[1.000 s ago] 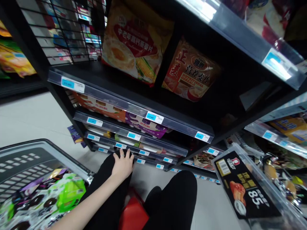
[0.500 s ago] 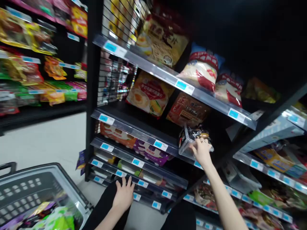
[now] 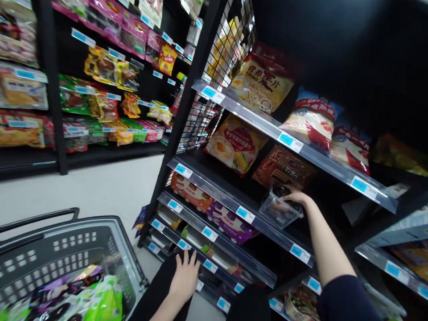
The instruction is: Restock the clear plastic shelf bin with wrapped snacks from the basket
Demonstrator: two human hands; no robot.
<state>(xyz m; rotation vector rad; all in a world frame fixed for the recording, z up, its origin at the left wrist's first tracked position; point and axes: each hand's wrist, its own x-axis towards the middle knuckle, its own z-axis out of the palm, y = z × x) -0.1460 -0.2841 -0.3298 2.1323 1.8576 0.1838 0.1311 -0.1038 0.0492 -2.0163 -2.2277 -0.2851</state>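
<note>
- Right hand: arm stretched forward and up into the shelving; fingers curled over the far top edge of a clear plastic box, gripping it from above.
- Clear plastic box: transparent lidded tub with dark contents, resting on or just above the front lip of the middle shelf; whether its base bears fully on the shelf cannot be told. Long axis runs roughly along the shelf front, tilted slightly down toward the aisle. The box lies directly under the right palm, so the right hand is the nearer by far.
- Left hand: laid flat, fingers spread, on the person's dark-clad knee; holds nothing; well apart from the box, below and to its left.
- Behind the box: a brown cereal bag and an orange cereal bag, both leaning against the shelf back.
- Upper shelf: cream and red bags in a row.
- Lower shelves: flat packs behind blue price tags.
- Lower left: grey shopping basket holding a green and purple packet.
- Across the aisle: snack racks.
</note>
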